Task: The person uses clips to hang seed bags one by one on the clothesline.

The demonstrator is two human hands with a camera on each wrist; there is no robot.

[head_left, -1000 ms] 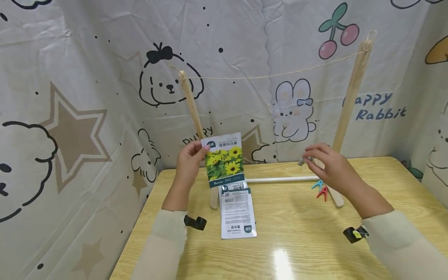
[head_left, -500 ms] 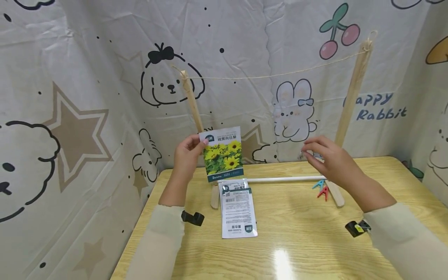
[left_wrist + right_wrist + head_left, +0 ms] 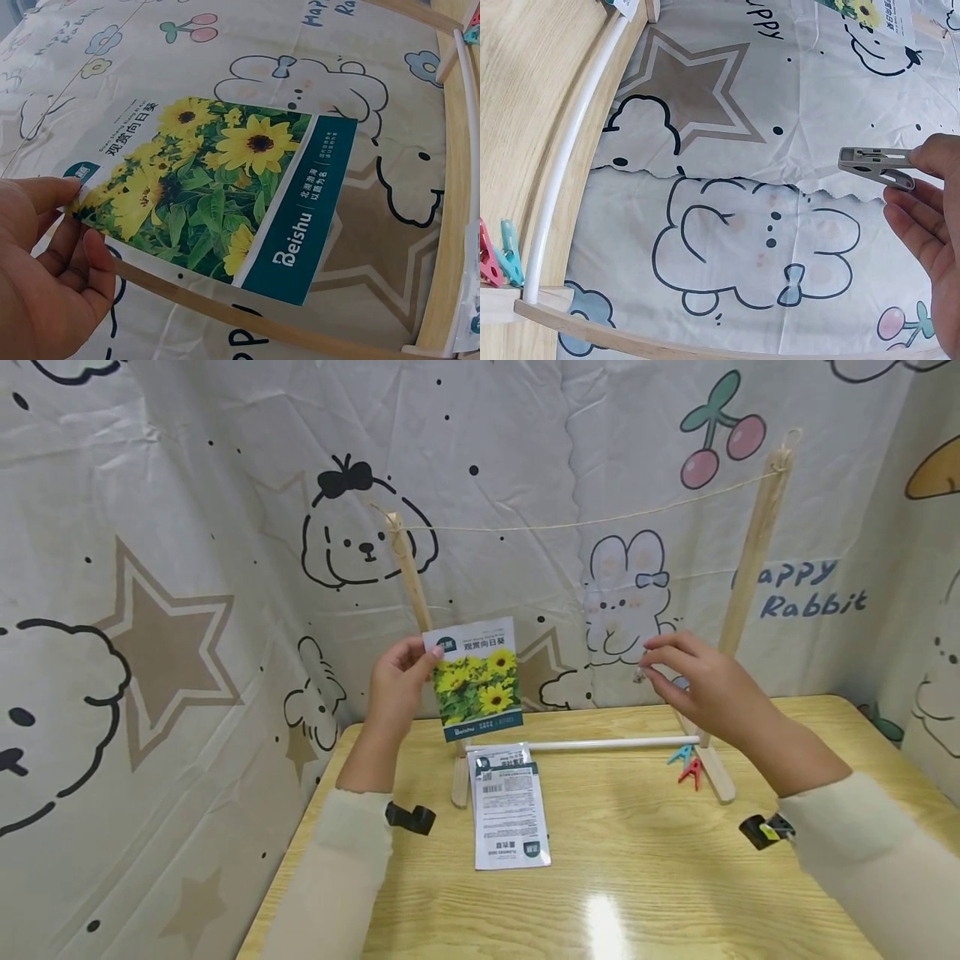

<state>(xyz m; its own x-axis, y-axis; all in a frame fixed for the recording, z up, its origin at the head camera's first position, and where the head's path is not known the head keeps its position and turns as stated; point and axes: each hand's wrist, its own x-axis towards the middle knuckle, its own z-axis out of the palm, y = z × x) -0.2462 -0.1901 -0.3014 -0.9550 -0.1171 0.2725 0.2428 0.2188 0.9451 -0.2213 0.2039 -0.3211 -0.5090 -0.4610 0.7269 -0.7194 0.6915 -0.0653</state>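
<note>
My left hand (image 3: 397, 681) pinches the upper left corner of a seed packet (image 3: 480, 689) printed with yellow sunflowers. In the left wrist view, thumb and fingers grip that corner, and the packet's front (image 3: 217, 195) shows. On the other side, my right hand (image 3: 697, 685) is raised near the right post. The right wrist view shows it pinching a grey clothespin (image 3: 874, 161) by its handle end, the other end pointing away from the fingers. A thin string (image 3: 585, 525) hangs above both hands, tied between two wooden posts, apart from packet and clothespin.
The left post (image 3: 411, 577) and right post (image 3: 752, 564) stand on the wooden table (image 3: 600, 835), joined low down by a white rod (image 3: 600, 744). More seed packets (image 3: 512, 827) lie overlapping below the held one. A blue clothespin (image 3: 681, 755) and a red clothespin (image 3: 692, 773) lie by the right foot.
Both hands have risen a little. The sunflower packet has gone up with the left hand, and the clothespin with the right. The packets and clothespins on the table stay put.
</note>
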